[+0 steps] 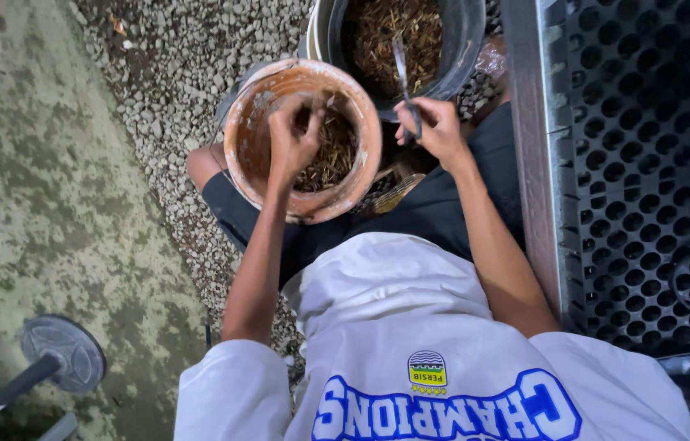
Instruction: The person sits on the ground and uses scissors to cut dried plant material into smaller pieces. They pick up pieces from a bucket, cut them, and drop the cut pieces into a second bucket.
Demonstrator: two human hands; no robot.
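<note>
An orange clay pot (pixel 240 139) rests on my lap, part filled with dry brown fibrous material (pixel 330 155). My left hand (pixel 293 139) is inside the pot, fingers pinched together on some of that material. My right hand (pixel 435 126) is closed around the handle of a thin metal tool (pixel 403 69), whose tip reaches into a dark bucket (pixel 463 49) just beyond the pot. The bucket holds more of the same brown fibrous material (pixel 394 33).
A black perforated plastic tray (pixel 647 163) with a grey frame runs along my right side. Gravel (pixel 173 73) lies under the pots, with mottled concrete (pixel 35 180) to the left. A round fan base (pixel 63 353) stands at lower left.
</note>
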